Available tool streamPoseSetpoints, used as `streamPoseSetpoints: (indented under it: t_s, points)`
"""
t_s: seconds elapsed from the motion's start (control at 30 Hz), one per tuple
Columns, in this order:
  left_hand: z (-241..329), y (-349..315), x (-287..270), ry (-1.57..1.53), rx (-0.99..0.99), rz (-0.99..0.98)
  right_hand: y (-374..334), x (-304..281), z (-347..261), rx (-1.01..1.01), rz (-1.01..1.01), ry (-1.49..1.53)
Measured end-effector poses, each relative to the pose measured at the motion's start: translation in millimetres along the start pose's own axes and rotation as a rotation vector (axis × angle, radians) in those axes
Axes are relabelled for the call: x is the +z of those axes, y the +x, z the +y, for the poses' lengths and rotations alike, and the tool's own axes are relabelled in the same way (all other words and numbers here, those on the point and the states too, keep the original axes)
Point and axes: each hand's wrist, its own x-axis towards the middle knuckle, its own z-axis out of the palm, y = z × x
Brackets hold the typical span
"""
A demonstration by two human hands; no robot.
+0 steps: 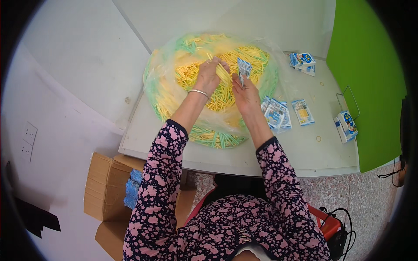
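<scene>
A large clear plastic bag (163, 98) lies wide open on the table, full of thin yellow and green sticks (252, 58). Above its middle, my left hand (210, 77) is closed around a small bunch of yellow sticks (223, 75). Close beside it, my right hand (246, 93) pinches a small blue-and-white packet (244, 67) held upright; whether sticks are inside it I cannot tell. Just right of the bag lie several similar packets (275, 114) in an overlapping pile, and one single packet (303, 112) with yellow showing through its window.
Small blue-and-white boxes stand at the back right (302, 60) and by a wire holder (346, 126) at the green panel (361, 82). Rubber bands (318, 138) lie on the white table (283, 158). Below left is a cardboard box (102, 185) with blue wrappers (133, 188).
</scene>
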Motion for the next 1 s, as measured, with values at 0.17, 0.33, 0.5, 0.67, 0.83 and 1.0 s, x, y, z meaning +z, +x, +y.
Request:
streamPoseSetpoints:
  t_s: [0.17,0.33,0.5,0.67,0.83,1.0]
  points:
    - [-33.2,-25.6,15.8,0.022,0.039,0.115,15.7,3.4,14.0,-0.008,-0.019,0.308]
    - [-48.7,-38.0,24.3,-0.067,0.237,0.093,20.7,0.2,13.8,-0.01,-0.016,0.359]
    - [-50.5,-43.4,28.1,-0.109,0.199,0.112,22.2,-2.6,14.3,-0.038,0.014,0.387]
    - [-57.7,-51.8,29.8,-0.033,0.234,0.111,13.8,1.8,12.7,-0.071,0.056,0.297]
    - [-64.0,-56.9,25.2,0.159,0.226,0.1,10.7,2.3,15.4,-0.07,0.069,0.235]
    - [-58.6,-53.2,18.9,0.107,0.132,0.146,15.7,-0.6,21.8,-0.109,0.079,0.153]
